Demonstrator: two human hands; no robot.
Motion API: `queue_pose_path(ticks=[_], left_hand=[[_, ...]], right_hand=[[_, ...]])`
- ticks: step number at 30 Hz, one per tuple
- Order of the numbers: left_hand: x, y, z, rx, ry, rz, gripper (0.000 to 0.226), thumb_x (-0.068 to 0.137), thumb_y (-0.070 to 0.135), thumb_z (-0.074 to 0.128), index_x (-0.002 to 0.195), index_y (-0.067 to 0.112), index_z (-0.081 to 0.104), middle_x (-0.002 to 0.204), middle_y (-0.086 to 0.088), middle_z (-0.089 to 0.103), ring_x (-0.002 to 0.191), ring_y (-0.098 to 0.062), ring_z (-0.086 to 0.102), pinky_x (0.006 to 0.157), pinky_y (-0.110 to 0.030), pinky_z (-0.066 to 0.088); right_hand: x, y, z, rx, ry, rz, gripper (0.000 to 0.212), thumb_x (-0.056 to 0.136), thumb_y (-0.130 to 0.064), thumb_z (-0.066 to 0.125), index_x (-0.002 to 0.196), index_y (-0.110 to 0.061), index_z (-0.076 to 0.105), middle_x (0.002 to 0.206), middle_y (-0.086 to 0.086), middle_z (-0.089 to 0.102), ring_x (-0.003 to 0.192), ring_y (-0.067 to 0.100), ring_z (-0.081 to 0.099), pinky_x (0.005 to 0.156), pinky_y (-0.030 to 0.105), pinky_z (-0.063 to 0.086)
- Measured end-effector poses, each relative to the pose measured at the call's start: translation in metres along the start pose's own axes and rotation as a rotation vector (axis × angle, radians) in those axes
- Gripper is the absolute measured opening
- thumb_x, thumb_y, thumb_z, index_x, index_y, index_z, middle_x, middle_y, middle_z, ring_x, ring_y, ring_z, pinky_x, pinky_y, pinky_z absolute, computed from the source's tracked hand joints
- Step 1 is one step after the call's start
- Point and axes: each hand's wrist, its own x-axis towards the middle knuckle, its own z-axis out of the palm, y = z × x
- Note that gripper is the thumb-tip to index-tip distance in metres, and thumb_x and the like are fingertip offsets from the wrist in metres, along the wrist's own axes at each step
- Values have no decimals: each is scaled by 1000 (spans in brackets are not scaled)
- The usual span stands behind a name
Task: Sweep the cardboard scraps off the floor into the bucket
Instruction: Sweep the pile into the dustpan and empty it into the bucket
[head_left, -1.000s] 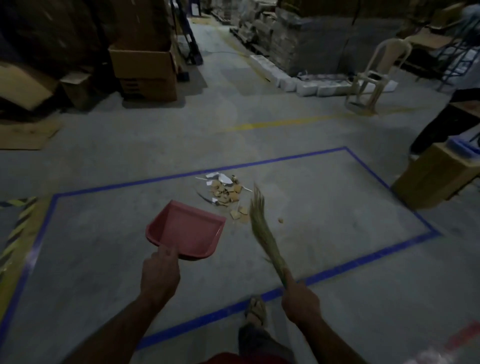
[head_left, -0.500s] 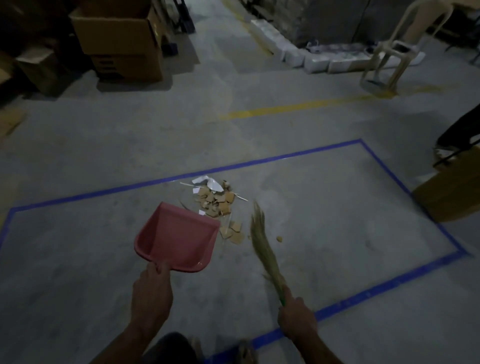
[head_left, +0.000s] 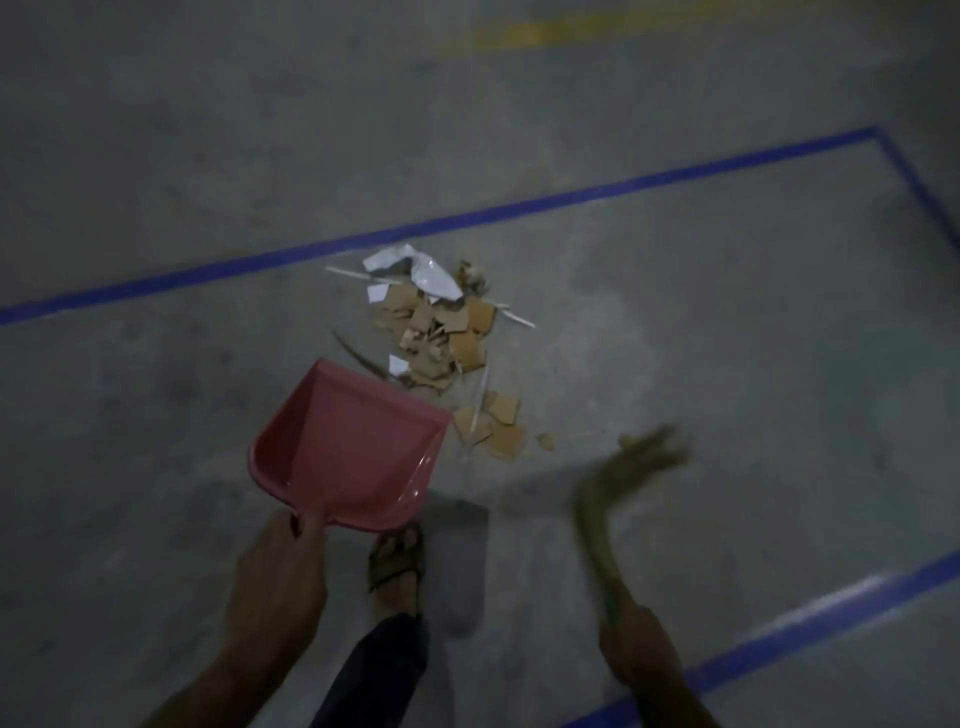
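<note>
Two hands are working here: the left hand (head_left: 283, 566) is gripping the rear edge of the pink dustpan (head_left: 348, 449), fingers curled over its rim, and the right hand (head_left: 636, 652) is closed round the handle of the grass broom (head_left: 621, 491), which is blurring with motion. Cardboard scraps (head_left: 444, 338) are lying in a loose heap on the concrete floor (head_left: 675, 338), just beyond the dustpan's open lip, with a few stray pieces trailing toward the broom's bristles. So the heap is sitting ahead of both hands, between lip and bristles, nearer the pan. Blue tape lines (head_left: 467, 221) are framing the patch; a sandalled foot (head_left: 397, 564) is standing just behind the pan. No bucket is showing, so nothing has been tipped yet, I judge.
</note>
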Motion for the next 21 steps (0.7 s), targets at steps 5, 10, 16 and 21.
queue_pose_path(ticks=[5,10,16,21], left_hand=[[30,-49,-1,-25,-67,-74,36,92,10,52,127,15,53,88,-13,51,76,-38,56,63,-44,45],[66,-71,-14,-70,-36,-85,40,86,0,68,124,9,56,87,-17,51,72,-39,54,59,-43,42],[91,-72,-29,-155,-60,-129,38,93,6,59,130,12,50,95,-18,53,80,-39,55,64,-44,42],[95,-71,-31,-176,-94,-193,42,96,10,55,137,16,48,104,-17,53,88,-40,55,68,-46,47]], right_hand=[[-4,-114,40,-3,-18,-187,60,100,-41,42,156,-29,22,118,6,54,107,24,59,86,34,48],[-6,-175,15,104,95,-264,61,101,-37,46,156,-27,23,113,7,55,101,24,58,80,35,47],[-43,-120,-44,228,190,-247,66,95,-35,57,152,-44,23,101,2,55,88,20,58,77,32,47],[-43,-88,-53,71,34,-210,74,90,-34,63,153,-36,24,93,10,61,84,26,63,77,35,51]])
